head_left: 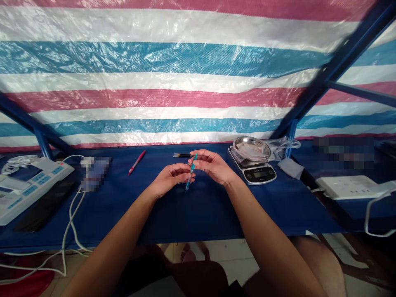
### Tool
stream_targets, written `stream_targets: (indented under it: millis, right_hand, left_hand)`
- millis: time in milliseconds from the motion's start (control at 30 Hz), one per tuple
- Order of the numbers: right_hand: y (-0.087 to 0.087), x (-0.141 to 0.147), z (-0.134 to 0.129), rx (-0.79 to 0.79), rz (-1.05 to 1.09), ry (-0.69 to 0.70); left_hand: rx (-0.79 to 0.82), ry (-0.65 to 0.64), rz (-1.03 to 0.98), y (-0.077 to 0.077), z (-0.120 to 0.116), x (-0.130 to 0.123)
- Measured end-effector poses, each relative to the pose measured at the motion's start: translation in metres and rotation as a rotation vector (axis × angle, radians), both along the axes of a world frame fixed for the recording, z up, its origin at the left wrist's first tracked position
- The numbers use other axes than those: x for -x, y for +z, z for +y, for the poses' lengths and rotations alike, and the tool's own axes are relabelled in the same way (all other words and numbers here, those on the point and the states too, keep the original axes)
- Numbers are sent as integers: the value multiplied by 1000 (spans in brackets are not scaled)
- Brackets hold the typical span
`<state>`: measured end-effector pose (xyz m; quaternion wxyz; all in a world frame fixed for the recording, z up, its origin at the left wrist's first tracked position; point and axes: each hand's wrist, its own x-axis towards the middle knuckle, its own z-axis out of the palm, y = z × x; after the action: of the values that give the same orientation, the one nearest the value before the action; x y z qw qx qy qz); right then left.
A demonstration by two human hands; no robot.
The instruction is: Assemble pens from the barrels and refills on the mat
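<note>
**A:** What fills our view?

**B:** We face a pink, white and blue striped tarpaulin across the top of the frame, with a blue steel strut at the upper right. Below it runs a blue-covered bench.

**A:** What lies on the bench?

**B:** At the left edge we have a white power strip with white cables, and at the right edge another power strip. Right of centre stands a kitchen scale bearing a steel dish, with a plastic bag and a grey cloth just beside it. Left of centre lies a pink pen.

**A:** And our hands?

**B:** They meet at the centre of the frame. The fingers of our right hand pinch the upper end of a teal pen, while those of our left hand curl against its barrel lower down. The pen tilts, its lower end leaning left. Just above it lie dark slim brushes.
</note>
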<state>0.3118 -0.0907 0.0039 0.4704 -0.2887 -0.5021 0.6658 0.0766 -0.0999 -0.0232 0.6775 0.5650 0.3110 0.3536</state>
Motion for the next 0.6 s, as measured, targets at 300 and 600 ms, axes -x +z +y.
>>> stream_targets:
  millis: [300, 600]
  right_hand:
    - [-5, 13, 2, -7, 16, -103]
    - [-9, 7, 6, 17, -40, -119]
  left_hand:
    - [-42, 83, 12, -1, 0, -3]
    - [-80, 513, -364, 4, 21, 18]
